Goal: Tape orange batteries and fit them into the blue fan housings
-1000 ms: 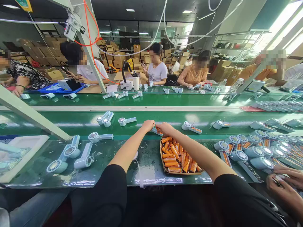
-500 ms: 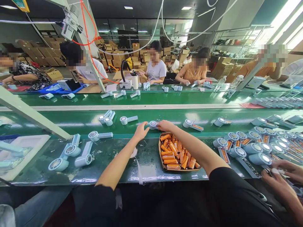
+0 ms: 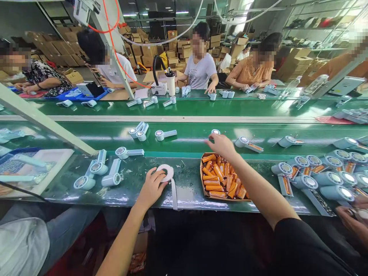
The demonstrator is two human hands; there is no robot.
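Note:
My left hand (image 3: 151, 187) rests on a white roll of tape (image 3: 166, 172) near the front edge of the bench, fingers curled over the roll; a strip of tape (image 3: 174, 195) hangs from it over the edge. My right hand (image 3: 222, 145) reaches out over the green conveyor belt (image 3: 189, 136), fingers loosely spread, just in front of a pale blue handheld fan body (image 3: 215, 132) lying on the belt. Below my right forearm sits a cardboard tray (image 3: 222, 179) filled with orange cylindrical batteries.
More fan bodies lie on the belt (image 3: 164, 134) and at the left of the bench (image 3: 99, 168); several with orange batteries crowd the right (image 3: 324, 172). A slanted metal bar (image 3: 43, 120) crosses at left. Another person's hands (image 3: 352, 222) work at right. People sit across the line.
My left hand has drawn back from the belt to the tape roll. My right hand has let the fan body go onto the belt and now hovers beside it.

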